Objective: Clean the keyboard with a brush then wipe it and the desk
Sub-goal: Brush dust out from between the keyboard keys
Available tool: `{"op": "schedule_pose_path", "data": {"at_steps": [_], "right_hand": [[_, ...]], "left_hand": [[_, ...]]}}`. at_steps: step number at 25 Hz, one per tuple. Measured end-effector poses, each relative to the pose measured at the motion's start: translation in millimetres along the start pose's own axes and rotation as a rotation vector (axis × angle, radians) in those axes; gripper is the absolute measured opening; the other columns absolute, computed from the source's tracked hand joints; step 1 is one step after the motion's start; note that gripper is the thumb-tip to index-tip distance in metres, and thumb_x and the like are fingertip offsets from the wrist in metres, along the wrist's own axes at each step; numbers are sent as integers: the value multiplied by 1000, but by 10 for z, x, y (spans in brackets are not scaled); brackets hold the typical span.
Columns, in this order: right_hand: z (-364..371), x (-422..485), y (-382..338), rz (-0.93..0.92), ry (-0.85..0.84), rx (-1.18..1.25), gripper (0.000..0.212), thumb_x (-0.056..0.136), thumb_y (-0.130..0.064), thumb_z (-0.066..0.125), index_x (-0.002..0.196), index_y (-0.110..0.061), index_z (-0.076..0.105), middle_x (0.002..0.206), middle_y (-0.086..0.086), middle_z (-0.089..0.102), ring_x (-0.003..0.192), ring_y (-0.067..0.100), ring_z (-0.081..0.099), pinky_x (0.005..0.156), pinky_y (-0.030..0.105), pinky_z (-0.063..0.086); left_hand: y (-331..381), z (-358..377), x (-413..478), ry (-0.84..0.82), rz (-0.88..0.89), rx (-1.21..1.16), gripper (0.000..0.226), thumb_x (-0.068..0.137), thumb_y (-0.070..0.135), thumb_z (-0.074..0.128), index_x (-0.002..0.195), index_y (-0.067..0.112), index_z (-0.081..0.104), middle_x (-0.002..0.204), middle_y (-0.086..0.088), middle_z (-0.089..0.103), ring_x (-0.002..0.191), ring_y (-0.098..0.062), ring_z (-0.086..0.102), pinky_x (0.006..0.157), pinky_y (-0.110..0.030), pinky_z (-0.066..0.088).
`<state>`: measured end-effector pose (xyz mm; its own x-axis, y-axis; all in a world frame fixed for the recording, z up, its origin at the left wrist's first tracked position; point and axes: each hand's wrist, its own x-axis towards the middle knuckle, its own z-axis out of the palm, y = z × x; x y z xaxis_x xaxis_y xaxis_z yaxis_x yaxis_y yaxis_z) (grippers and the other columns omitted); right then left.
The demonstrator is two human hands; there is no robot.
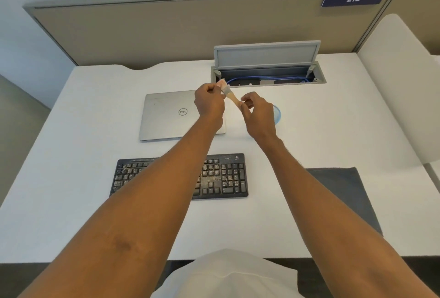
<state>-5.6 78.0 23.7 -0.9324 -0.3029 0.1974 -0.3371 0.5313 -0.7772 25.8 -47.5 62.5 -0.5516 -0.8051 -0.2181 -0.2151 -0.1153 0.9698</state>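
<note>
Currently the brush [231, 96], a small one with a pale wooden handle, a metal ferrule and pinkish bristles, is held in the air over the far part of the bench [71, 130]. It slants from bristles at upper left to handle at lower right, with the left hand [209, 104] pinching the bristle end and the right hand [258, 116] pinching the handle. The black keyboard [223, 176], speckled with pale crumbs, lies well back toward the person under the forearms, its long axis left to right, so the handle-holding right hand looks best placed to draw the brush back to it. A closed silver laptop [166, 116] sits between, and a grey cloth [345, 197] lies flat to the keyboard's right.
</note>
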Motion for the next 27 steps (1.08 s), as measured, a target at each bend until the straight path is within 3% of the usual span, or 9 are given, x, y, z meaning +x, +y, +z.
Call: {"op": "schedule_pose_path", "data": {"at_steps": [3, 7, 11, 14, 18, 21, 27], "right_hand": [[236, -187, -133, -31, -39, 86, 8, 95, -21, 68, 100, -15, 68, 91, -5, 70, 84, 14, 63, 78, 42, 56], [599, -451, -393, -105, -75, 170, 9, 95, -17, 70, 102, -13, 69, 93, -4, 69, 82, 10, 60, 71, 27, 50], [1003, -656, -729, -82, -42, 210, 9, 95, -14, 67, 104, -15, 70, 95, -4, 69, 83, 11, 60, 69, 25, 49], [1242, -749, -970, -81, -30, 235, 11, 95, -13, 68, 106, -13, 69, 98, -3, 68, 86, 10, 60, 70, 21, 48], [1553, -863, -1207, -91, -65, 234, 11, 96, -16, 68, 107, -16, 68, 99, -5, 67, 88, 12, 60, 72, 35, 54], [1759, -923, -1315, -79, -81, 215, 11, 96, -17, 68, 107, -16, 67, 98, -5, 66, 87, 13, 60, 72, 38, 54], [2121, -1095, -1477, -48, -138, 185, 13, 96, -12, 66, 109, -16, 67, 101, -6, 67, 89, 9, 60, 76, 36, 54]], "left_hand": [[-172, -383, 102, 39, -154, -117, 19, 105, 24, 67, 115, 8, 71, 108, -8, 75, 87, -18, 73, 70, -25, 60], [-420, -891, 254, 77, -431, -393, 25, 103, 21, 71, 121, 3, 73, 96, -8, 76, 77, -15, 73, 60, -24, 59], [-623, -1386, 401, 78, -454, -419, 21, 103, 21, 72, 111, 2, 74, 92, -8, 77, 76, -18, 73, 59, -24, 59], [-733, -1760, 543, 100, -314, -197, 21, 106, 20, 64, 108, 2, 74, 93, -6, 75, 80, -21, 74, 68, -30, 60], [-882, -2407, 748, 106, 20, 372, 25, 107, 13, 49, 120, 6, 70, 125, -10, 68, 110, -24, 63, 89, -29, 46], [-1158, -2991, 953, 9, 209, 643, 32, 110, 15, 46, 137, 8, 61, 145, -9, 58, 135, -26, 52, 107, -35, 40], [-1770, -3838, 1205, -87, 253, 906, 47, 112, 16, 41, 158, 9, 45, 172, -10, 33, 160, -27, 27, 130, -47, 23]]}}
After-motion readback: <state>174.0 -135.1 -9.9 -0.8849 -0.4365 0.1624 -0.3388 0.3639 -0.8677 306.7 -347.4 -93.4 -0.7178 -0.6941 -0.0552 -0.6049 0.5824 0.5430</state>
